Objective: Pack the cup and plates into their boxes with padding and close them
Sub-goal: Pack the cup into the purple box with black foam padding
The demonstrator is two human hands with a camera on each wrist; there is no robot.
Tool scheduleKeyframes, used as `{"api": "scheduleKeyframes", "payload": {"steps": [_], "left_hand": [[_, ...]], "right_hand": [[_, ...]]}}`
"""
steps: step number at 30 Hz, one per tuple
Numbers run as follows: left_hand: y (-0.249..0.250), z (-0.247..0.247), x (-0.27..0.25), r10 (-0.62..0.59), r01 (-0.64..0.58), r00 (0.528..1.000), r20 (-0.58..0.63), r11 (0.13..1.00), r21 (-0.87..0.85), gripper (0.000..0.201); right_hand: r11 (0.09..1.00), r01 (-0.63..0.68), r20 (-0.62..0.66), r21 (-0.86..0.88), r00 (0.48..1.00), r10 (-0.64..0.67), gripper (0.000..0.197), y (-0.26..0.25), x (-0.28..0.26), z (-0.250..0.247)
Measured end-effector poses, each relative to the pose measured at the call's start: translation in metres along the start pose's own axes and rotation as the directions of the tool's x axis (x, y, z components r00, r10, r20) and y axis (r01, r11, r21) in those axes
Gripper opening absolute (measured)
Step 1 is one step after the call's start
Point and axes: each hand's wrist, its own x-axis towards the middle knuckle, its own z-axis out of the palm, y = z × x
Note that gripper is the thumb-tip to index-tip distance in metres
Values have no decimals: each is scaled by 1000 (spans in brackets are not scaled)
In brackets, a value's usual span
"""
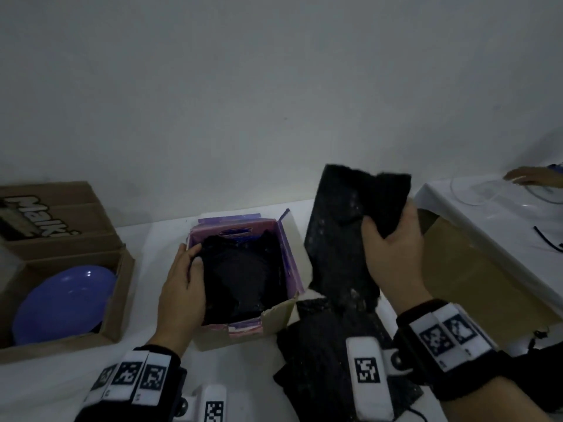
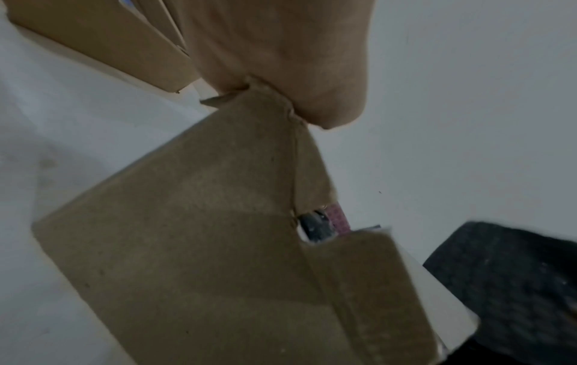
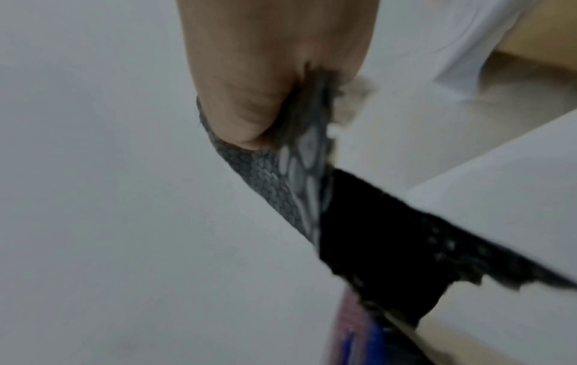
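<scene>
A small pink and purple box (image 1: 288,248) stands open at the table's middle, lined with black padding (image 1: 240,278). My left hand (image 1: 195,255) grips its left wall, thumb on the padding inside; the left wrist view shows the palm (image 2: 281,49) against the box's brown cardboard (image 2: 187,247). My right hand (image 1: 377,229) holds a black padding sheet (image 1: 338,239) up, just right of the box; in the right wrist view the fingers (image 3: 249,111) pinch this sheet (image 3: 390,234). A blue plate (image 1: 64,303) lies in a brown box (image 1: 122,287) at left. No cup shows.
More black padding (image 1: 316,345) lies on the table in front of the small box. A large open cardboard box (image 1: 475,275) sits at the right. Beyond it, another person's hand (image 1: 530,176) rests by a glass bowl (image 1: 487,190) on a white table.
</scene>
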Motion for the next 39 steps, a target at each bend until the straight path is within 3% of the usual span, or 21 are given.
{"api": "scheduleKeyframes", "payload": {"steps": [2, 5, 8, 13, 15, 17, 19, 21, 23, 24, 25, 26, 27, 28, 29, 31, 33, 37, 39], "left_hand": [[-2, 0, 0, -47, 48, 999, 10, 993, -107, 48], [-3, 2, 1, -99, 96, 995, -4, 973, -210, 71], [6, 2, -2, -125, 121, 992, 3, 947, -297, 68], [12, 2, -2, -142, 136, 990, 14, 906, -400, 69], [7, 2, 1, -147, 160, 987, 63, 865, -476, 68], [3, 3, 3, -155, 176, 984, 83, 842, -510, 70], [6, 2, 1, -159, 166, 986, 54, 860, -482, 67], [6, 2, -1, -109, 108, 994, 17, 932, -347, 59], [0, 2, 0, -30, 28, 999, -10, 984, -174, 51], [-2, 2, 0, -4, 2, 1000, -13, 992, -127, 48], [-4, 2, 1, -1, -1, 1000, -20, 994, -113, 46], [-4, 2, 1, -12, 9, 999, -30, 993, -114, 45], [-4, 3, 1, -14, 8, 999, -40, 991, -132, 45], [0, 2, 0, -16, 8, 999, -46, 987, -161, 47], [2, 2, -1, -18, 8, 998, -53, 982, -190, 49], [5, 2, -2, -25, 15, 999, -48, 979, -204, 49], [3, 2, -1, -20, 14, 999, -40, 991, -132, 44], [-5, 4, 1, 46, -46, 998, -33, 999, 10, 57], [-7, 3, 0, 56, -55, 998, -32, 997, 48, 59]], "right_hand": [[995, 63, 0, 81, 998, -63, 29, -21, 15, 16], [992, -31, 109, 124, 994, 18, 26, -33, 20, 52], [974, -167, 251, 152, 960, 126, 25, -41, 15, 78], [838, -202, 370, 507, 929, -1, 27, -68, 25, 89], [925, -176, 403, 337, 915, 28, 36, -57, 27, 101], [995, -100, 493, -6, 865, 90, 42, -35, 21, 113], [957, 52, 583, -286, 802, 131, 40, -15, 10, 121], [907, 148, 617, -395, 774, 143, 50, -4, 3, 125], [858, 271, 598, -436, 800, 51, 78, -2, -4, 124], [773, 405, 573, -488, 817, -67, 88, -2, -6, 124], [660, 536, 569, -527, 799, -194, 92, -4, -8, 123], [559, 645, 608, -521, 740, -288, 90, -7, -11, 123], [505, 731, 709, -458, 643, -289, 86, -9, -14, 122], [504, 789, 812, -351, 524, -255, 83, -9, -17, 121], [561, 778, 899, -282, 419, -129, 85, -6, -21, 122], [654, 684, 943, -324, 286, 168, 95, 7, -26, 128], [654, 658, 928, -373, 251, 277, 97, 19, -32, 138], [659, 642, 919, -391, 302, 252, 91, 28, -47, 157], [663, 631, 915, -403, 294, 276, 91, 24, -43, 158]]}}
